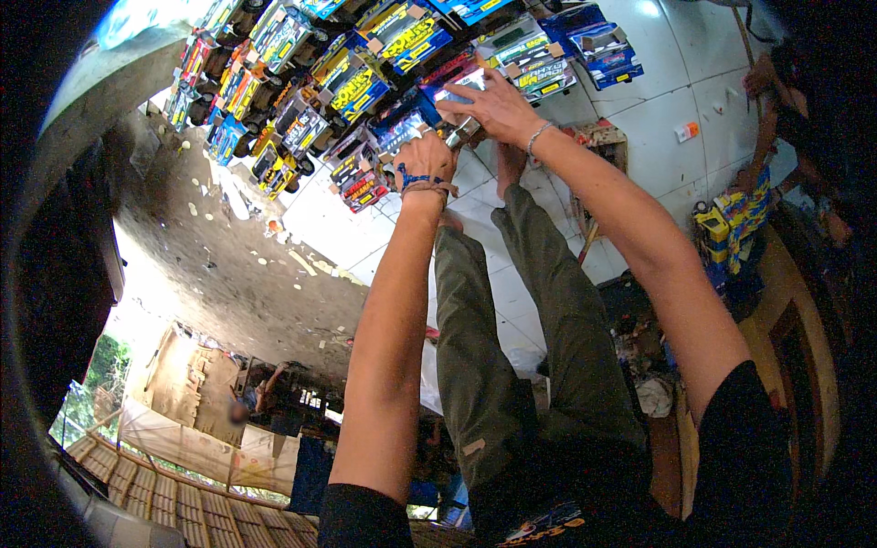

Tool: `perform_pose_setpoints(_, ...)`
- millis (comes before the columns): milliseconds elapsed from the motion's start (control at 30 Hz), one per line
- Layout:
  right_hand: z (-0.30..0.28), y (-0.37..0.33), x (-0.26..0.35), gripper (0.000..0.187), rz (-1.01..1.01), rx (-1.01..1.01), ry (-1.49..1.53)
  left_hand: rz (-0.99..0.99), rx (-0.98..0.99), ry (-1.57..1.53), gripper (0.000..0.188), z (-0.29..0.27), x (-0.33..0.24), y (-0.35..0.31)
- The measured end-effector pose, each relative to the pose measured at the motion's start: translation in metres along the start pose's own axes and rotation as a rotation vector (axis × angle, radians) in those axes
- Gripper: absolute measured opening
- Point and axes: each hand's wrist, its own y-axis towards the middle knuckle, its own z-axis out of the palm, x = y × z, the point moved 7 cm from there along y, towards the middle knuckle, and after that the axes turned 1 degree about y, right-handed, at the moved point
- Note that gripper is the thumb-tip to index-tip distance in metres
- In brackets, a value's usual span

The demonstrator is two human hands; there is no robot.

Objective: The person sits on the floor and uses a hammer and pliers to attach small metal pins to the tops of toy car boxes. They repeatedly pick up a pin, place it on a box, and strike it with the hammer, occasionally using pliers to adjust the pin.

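Observation:
Rows of colourful toy trucks (pixel 361 91) stand packed together at the top of the view. At their near edge, a toy truck with a silvery front part (pixel 462 133) sits between my two hands, largely covered by them. My left hand (pixel 426 157), with cord bracelets at the wrist, is closed, its fingers curled at the truck's left side. From the right, my right hand (pixel 496 108), with a chain bracelet, reaches over and grips the truck from above, its fingers bent. A red and dark toy truck (pixel 359 185) stands just left of my left hand.
White floor tiles (pixel 658 128) lie under the trucks, with bare ground (pixel 228 283) littered with scraps to the left. On the right, another person's arm (pixel 767 110) shows near a yellow and blue toy truck (pixel 735 219). A small orange and white packet (pixel 686 132) lies on the tiles.

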Motion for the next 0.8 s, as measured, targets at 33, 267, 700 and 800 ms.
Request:
perform_pose_setpoints(33,-0.002,0.0,0.001,0.064,-0.01,-0.028,0.023,-0.003,-0.008,-0.023,0.047,0.002,0.002,0.002)
perform_pose_setpoints(267,-0.003,0.001,0.001,0.071,-0.027,-0.033,0.016,-0.022,0.007,-0.008,0.047,0.013,0.011,0.012)
perform_pose_setpoints(700,-0.008,-0.002,0.002,0.076,-0.047,-0.074,-0.031,0.043,-0.055,0.015,0.046,0.007,0.002,-0.008)
perform_pose_setpoints(800,-0.014,-0.004,0.001,0.091,-0.036,-0.06,-0.038,0.048,-0.065,-0.012,0.045,0.009,-0.002,-0.028)
